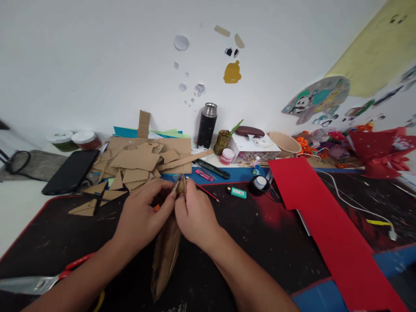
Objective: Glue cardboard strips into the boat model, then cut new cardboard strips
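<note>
My right hand point(196, 212) is closed around the upper part of a long, folded strip of brown cardboard point(167, 253), which tapers toward me over the dark mat. Close beside it, my left hand point(146, 208) pinches a thin grey tool point(177, 183) against the cardboard's upper end. Its kind is mostly hidden by the fingers. A small orange bit point(157, 207) shows under the left palm; whether it belongs to that tool I cannot tell. Large scissors with red handles point(76, 263) lie under my left forearm, partly covered by it.
Cardboard scraps point(136, 160) pile up behind my left hand, beside a black phone point(69, 172). Further back stand a black flask point(207, 125) and a white box point(253, 147). A green lighter point(238, 192) and red pencil point(208, 193) lie ahead; red card point(328, 229) spans the right.
</note>
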The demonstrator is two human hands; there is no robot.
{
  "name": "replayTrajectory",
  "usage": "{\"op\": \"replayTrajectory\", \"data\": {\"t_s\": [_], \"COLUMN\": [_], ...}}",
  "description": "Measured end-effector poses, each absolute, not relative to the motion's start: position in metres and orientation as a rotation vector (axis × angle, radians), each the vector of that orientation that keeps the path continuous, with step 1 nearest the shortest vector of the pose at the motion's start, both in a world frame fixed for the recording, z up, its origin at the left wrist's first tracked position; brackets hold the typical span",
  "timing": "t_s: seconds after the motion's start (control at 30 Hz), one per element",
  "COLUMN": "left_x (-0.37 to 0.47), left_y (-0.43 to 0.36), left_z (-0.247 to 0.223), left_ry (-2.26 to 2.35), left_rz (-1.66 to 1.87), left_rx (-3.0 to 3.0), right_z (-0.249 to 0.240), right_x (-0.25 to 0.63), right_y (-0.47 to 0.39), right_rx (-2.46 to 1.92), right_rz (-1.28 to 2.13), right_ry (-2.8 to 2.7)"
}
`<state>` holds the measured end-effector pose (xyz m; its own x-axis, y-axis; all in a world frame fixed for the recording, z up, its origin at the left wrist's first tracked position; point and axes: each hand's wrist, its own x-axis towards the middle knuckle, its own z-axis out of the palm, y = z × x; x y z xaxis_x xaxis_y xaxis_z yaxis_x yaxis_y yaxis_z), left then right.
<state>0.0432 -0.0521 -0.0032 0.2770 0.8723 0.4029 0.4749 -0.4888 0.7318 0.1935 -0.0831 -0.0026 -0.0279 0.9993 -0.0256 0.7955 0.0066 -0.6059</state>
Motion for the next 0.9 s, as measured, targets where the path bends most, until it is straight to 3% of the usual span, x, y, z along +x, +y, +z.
{"op": "replayTrajectory", "data": {"t_s": [0.9], "left_x": [0.041], "left_y": [-0.060], "left_z": [0.004], "left_ry": [1.244], "left_rz": [1.159], "left_rx": [2.212], "right_z": [-0.006], "right_x": [0.194], "right_y": [-0.086], "right_rx": [-1.696], "right_rz": [0.642], "right_ry": [-1.843]}}
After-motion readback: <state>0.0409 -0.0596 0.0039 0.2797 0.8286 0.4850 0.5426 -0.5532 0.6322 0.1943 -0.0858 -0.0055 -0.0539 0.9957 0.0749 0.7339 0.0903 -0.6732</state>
